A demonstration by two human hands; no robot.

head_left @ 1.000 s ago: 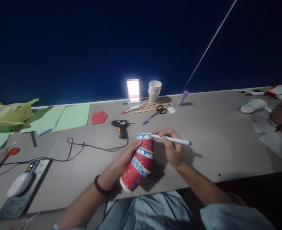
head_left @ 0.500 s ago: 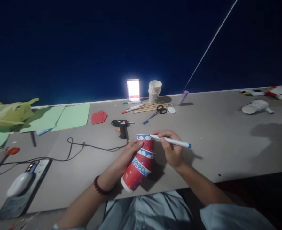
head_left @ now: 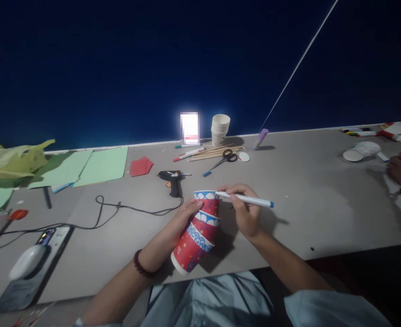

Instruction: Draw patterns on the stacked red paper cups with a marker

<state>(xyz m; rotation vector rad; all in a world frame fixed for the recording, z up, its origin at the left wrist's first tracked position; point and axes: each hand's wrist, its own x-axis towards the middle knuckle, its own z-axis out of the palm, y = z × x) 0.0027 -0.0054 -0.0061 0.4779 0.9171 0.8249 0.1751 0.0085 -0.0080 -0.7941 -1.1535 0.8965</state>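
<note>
**Grey table [head_left: 313,186] before a dark blue backdrop [head_left: 101,68]: nested cups and marker in hand**

Over the table's near middle I view a bent stack of red-and-blue cups [head_left: 192,254]. The left hand [head_left: 183,218] curls around its left side, thumb on the farthest cup [head_left: 211,206]; the right hand [head_left: 245,215] pinches a white marker [head_left: 255,200], its tip at the rim, contact uncertain. I judge the cups light, probably paper, easily dented and liable to pivot where nested; I would cradle them gently just below a rim, likely the stiffest part. The marker seems rigid, perhaps slippery, best pinched near its tip.
</note>
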